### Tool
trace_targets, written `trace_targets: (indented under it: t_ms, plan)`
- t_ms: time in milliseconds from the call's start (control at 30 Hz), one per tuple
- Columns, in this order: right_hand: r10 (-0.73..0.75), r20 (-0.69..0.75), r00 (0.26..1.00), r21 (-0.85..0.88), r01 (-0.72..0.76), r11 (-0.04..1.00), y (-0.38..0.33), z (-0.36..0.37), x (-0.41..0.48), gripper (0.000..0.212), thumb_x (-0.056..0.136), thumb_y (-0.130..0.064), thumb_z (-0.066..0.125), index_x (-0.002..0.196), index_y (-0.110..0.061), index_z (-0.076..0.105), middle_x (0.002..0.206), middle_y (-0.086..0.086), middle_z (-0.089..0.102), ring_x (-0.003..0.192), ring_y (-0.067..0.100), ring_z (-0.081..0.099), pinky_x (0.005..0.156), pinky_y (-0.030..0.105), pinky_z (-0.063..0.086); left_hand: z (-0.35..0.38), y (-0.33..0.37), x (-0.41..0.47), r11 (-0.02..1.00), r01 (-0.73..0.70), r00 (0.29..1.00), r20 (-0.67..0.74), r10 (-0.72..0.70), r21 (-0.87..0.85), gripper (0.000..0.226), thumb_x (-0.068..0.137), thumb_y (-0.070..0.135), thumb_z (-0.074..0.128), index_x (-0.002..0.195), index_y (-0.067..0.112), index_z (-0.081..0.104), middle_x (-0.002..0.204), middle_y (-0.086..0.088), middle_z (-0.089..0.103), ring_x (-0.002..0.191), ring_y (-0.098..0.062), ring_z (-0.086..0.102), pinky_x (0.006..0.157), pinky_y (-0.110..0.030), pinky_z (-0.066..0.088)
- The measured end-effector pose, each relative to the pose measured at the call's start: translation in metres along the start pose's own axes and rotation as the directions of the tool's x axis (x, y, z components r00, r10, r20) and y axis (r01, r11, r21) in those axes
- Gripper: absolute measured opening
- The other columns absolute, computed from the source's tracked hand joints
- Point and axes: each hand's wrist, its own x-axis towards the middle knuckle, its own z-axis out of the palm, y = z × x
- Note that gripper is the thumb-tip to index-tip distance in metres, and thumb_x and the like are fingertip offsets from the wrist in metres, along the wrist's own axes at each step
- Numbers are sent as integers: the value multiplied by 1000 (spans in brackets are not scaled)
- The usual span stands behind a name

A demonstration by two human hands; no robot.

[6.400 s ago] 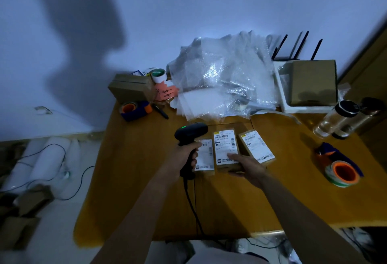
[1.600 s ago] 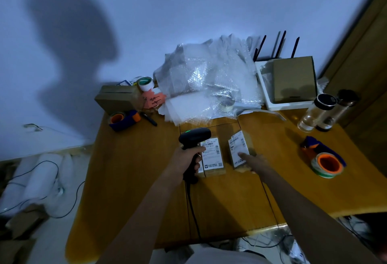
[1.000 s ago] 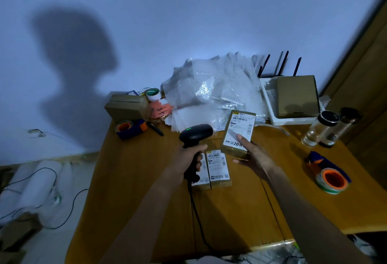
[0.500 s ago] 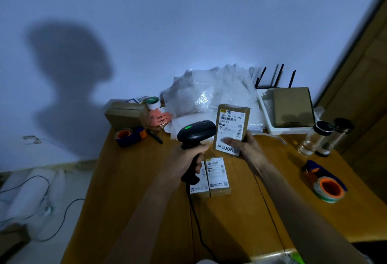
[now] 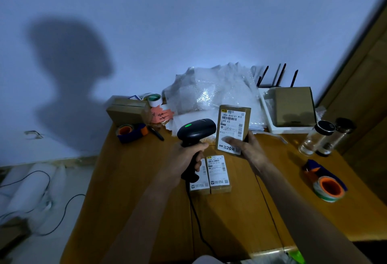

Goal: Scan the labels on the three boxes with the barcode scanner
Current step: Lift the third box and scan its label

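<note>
Head view: wooden table [image 5: 134,211] with bubble-wrap heap [image 5: 211,94] at back. Two boxes [image 5: 211,174] flat mid-table, labels up. Third box [image 5: 232,129] raised upright, pinched by right hand [image 5: 247,148]. Left hand [image 5: 184,159] wrapped round barcode scanner [image 5: 195,132] handle, just beside box. Advice: turn scanner nose onto barcode near label top; keep thumb off code, box steady.

Dim bluish light, hard head shadow [image 5: 71,79] on wall, bowed wide-angle edges.
</note>
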Motion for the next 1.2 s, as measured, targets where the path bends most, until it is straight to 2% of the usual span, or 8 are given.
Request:
trace_targets:
  t_ms: [167,300,500,633,733,833,1033,1200]
  plan:
    - [-1,11,1000,-2,1,1000,3,-1,0,46,80,-17,86,117,-26,60,110,0,78,84,12,80,66,27,63,1,2,0,1000,3,1000,1,-3,-23,26,90,24,76,73,9,62,56,-4,51,48,-19,48,55,-32,46]
    - [9,6,1000,8,-9,1000,5,-3,-1,64,78,-21,88,133,-18,55,116,3,77,93,20,80,75,36,65,1,10,-3,1000,-31,1000,1,31,0,23,91,26,74,78,9,65,56,-2,51,48,-18,47,56,-31,45]
    - [10,5,1000,23,-10,1000,5,-3,0,61,78,-20,88,131,-16,59,115,5,78,95,23,79,79,40,65,-1,14,0,998,-49,999,-2,49,42,35,90,30,75,62,16,60,57,-3,51,49,-19,48,59,-32,46]
    - [17,11,1000,42,-17,999,7,-5,2,63,77,-21,89,132,-17,60,115,5,79,98,26,79,86,48,64,2,13,-2,999,-34,999,11,33,40,30,93,27,72,75,6,61,56,-2,49,47,-16,46,56,-29,45]
    - [7,15,1000,38,-7,999,7,-5,2,60,78,-21,88,131,-18,60,115,4,78,97,23,79,82,43,65,3,13,-3,999,-33,999,13,33,25,24,93,25,73,90,3,66,55,-2,49,46,-16,46,53,-29,44]
    - [9,15,1000,44,-9,999,7,-5,2,60,78,-21,88,131,-18,60,115,3,79,98,23,79,79,39,65,4,13,-4,999,-35,999,4,35,17,23,93,24,73,93,1,67,55,-2,50,46,-15,47,52,-28,44]
    - [8,2,1000,30,-8,1000,7,-4,2,58,79,-23,87,130,-18,61,116,4,78,96,21,79,75,36,65,3,14,-4,1000,2,1000,-1,-2,31,32,90,23,75,66,11,60,55,-2,50,47,-17,47,53,-28,44]
    - [12,4,1000,48,-12,999,5,-4,0,56,80,-20,86,130,-17,61,114,3,78,93,19,79,69,30,63,4,15,-5,999,3,1000,-3,-3,40,33,91,22,73,63,12,59,54,-3,49,47,-17,46,51,-26,45]
